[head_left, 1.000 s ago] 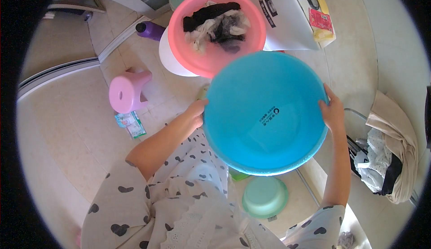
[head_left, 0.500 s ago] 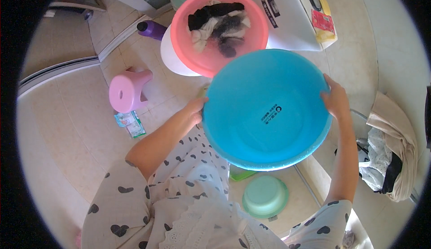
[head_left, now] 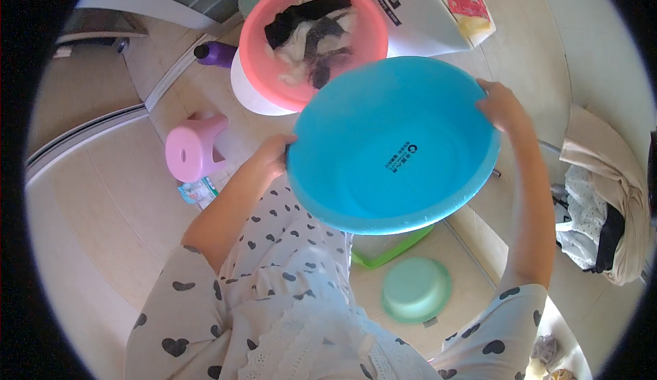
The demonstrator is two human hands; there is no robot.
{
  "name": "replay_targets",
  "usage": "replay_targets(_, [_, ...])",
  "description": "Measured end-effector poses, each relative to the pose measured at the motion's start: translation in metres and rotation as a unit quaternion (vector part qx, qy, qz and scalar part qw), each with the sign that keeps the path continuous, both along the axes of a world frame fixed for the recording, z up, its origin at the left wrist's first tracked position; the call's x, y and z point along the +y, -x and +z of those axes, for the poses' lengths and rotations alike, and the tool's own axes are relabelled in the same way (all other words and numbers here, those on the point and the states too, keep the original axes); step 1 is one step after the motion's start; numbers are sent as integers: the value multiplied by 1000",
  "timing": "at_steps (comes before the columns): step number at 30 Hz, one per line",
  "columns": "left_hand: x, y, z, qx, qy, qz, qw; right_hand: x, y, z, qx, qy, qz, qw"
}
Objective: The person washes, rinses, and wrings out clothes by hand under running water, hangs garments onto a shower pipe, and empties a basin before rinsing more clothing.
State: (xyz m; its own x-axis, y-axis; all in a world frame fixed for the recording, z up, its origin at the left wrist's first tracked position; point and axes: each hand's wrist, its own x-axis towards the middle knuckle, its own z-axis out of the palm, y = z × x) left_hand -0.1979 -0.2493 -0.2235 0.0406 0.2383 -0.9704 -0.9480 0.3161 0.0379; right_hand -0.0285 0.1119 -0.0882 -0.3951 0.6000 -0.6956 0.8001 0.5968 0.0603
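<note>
A large blue plastic basin (head_left: 390, 147) is held up in front of me, tilted so its inside faces me. Nothing lies in it; dark print marks its bottom. My left hand (head_left: 275, 155) grips the rim on the left side, and my right hand (head_left: 505, 106) grips the upper right rim, thumb on the inner side. Just beyond it, partly covered by its far edge, stands a pink basin (head_left: 253, 72) with black, grey and white clothes (head_left: 316, 34) in water.
A pink stool (head_left: 188, 150) and a small packet (head_left: 197, 192) are on the floor at left. A purple bottle (head_left: 217, 54) stands by the door track. Below the blue basin are a green-rimmed tray (head_left: 390, 250) and an upturned mint basin (head_left: 416, 289). Clothes (head_left: 595, 202) hang at right.
The blue basin has shifted a little left and upward in the view, both hands still on its rim. The view itself has turned slightly, uncovering more of the green-rimmed tray.
</note>
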Motion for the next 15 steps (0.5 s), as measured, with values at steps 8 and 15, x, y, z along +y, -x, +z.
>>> replay_targets(8, [63,-41,71,198,-106,-244,943,-79,-251,-120,223,14,-294,929])
replay_targets(15, [85,-56,29,335,-271,-373,822,-239,-311,-189,314,-93,-535,779])
